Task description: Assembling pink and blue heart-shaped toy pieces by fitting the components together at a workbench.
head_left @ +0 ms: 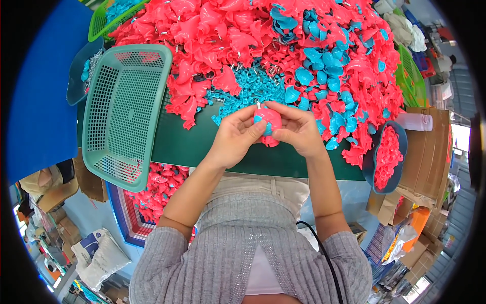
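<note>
Above the near edge of the dark green table [187,146], the left hand [235,134] and right hand [299,130] are grasping one rounded pink-and-blue plastic piece [273,117], fingers bending around its sides. Small blue plastic parts [255,86] are lying just beyond; a pale green perforated plastic basket [134,86] is sitting along the left edge.

The piece is a small, rounded, glossy pink thing [273,117] with blue showing on its face, part of it covered from where I stand. A slim silvery pin [258,105] juts from its far end, a little left of the middle. It sits pinched between the left hand [234,136] and right hand [302,130], its pink near end poking out below the thumbs.
</note>
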A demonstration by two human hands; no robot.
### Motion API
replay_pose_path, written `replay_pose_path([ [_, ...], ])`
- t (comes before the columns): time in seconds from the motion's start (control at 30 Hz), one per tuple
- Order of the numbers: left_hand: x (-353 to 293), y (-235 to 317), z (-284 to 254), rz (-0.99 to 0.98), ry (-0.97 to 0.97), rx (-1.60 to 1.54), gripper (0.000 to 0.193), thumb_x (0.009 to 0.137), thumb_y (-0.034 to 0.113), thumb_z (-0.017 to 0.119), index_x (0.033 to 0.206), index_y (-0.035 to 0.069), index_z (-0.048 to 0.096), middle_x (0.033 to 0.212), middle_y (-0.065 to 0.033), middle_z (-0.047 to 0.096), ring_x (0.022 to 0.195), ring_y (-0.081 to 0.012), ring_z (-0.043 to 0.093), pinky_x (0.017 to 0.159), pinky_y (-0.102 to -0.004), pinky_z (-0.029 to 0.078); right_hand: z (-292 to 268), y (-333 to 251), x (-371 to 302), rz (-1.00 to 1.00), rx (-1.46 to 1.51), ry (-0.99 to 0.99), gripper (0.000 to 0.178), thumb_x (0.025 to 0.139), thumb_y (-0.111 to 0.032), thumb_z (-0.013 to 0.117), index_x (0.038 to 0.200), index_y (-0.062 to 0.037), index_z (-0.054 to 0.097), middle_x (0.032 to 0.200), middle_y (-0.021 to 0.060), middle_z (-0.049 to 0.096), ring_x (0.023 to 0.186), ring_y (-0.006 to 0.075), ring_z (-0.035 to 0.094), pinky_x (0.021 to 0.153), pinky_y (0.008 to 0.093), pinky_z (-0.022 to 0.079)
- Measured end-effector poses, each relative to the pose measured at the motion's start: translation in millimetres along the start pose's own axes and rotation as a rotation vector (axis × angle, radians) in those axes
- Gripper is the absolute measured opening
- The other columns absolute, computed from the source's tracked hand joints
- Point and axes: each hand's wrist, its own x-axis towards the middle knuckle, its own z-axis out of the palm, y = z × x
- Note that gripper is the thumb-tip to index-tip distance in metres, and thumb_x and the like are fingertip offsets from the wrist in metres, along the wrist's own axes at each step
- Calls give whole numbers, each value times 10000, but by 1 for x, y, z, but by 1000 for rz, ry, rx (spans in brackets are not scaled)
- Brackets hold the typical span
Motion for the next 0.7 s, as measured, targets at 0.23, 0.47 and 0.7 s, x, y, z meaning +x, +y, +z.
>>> replay_pose_path([
  [0.23, -5, 4, 3, 47, -23, 47, 415, 912, 109, 587, 1272, -38, 443, 1064, -83, 607, 930, -124, 597, 821, -255, 496, 5, -1, -2, -52, -1, -30, 613, 727, 6, 745, 1276, 67, 478, 1213, 157, 568, 1060, 203, 588, 900, 336, 503],
  [0.47, -3, -9, 13, 149, 259, 198, 315, 889, 129, 624, 1130, -33, 503, 950, -71, 611, 840, -97, 586, 740, -235, 490, 23, 15, 4, -231, -426, 42, 565, 710, 17, 743, 1237, -6, 541, 1221, 150, 556, 1092, 210, 562, 891, 342, 500],
  [0.7, 21, 4, -11, 57, 511, -175, 324, 876, 280, 649, 1004, -5, 561, 887, -94, 610, 810, -233, 635, 673, -348, 564, -36, 29, 65, -397, -977, 413, 336, 762, -55, 700, 1090, -28, 633, 1153, 117, 587, 990, 225, 609, 765, 336, 516],
])
